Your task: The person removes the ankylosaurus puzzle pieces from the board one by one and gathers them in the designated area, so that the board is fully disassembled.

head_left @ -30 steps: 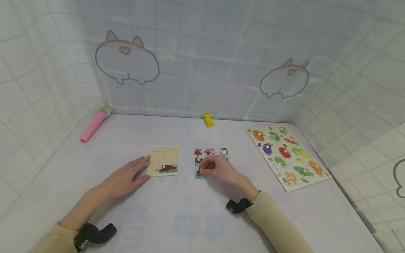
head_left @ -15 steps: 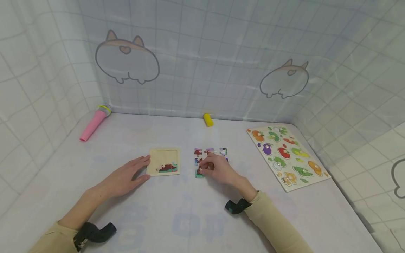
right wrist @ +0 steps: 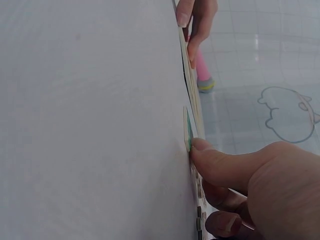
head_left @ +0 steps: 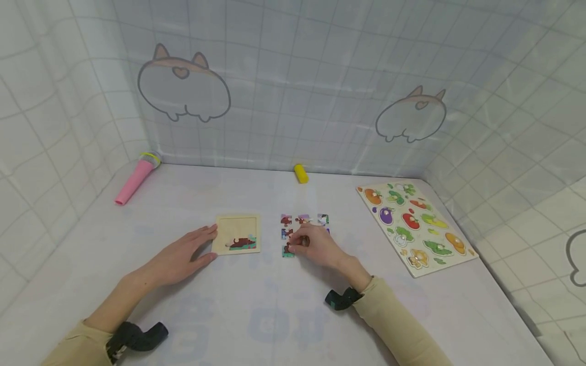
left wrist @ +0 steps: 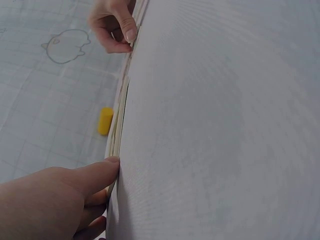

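My left hand rests at the left edge of a square wooden puzzle tray, its thumb near the lower corner and its fingers higher up. Brown and green puzzle pieces lie in the tray's lower right part. To the right of the tray, my right hand pinches a green-and-brown puzzle piece between thumb and fingers. The right wrist view shows this piece at the thumb tip. Several loose puzzle pieces lie in rows on the table, partly hidden under the right hand.
A board with vegetable pieces lies on the right. At the back stands a yellow block against the wall sheet. A pink toy microphone lies at the far left. Patterned sheets enclose the table on three sides.
The right hand's fingers have shifted very slightly over the same puzzle piece. The left hand and the tray have stayed in place.
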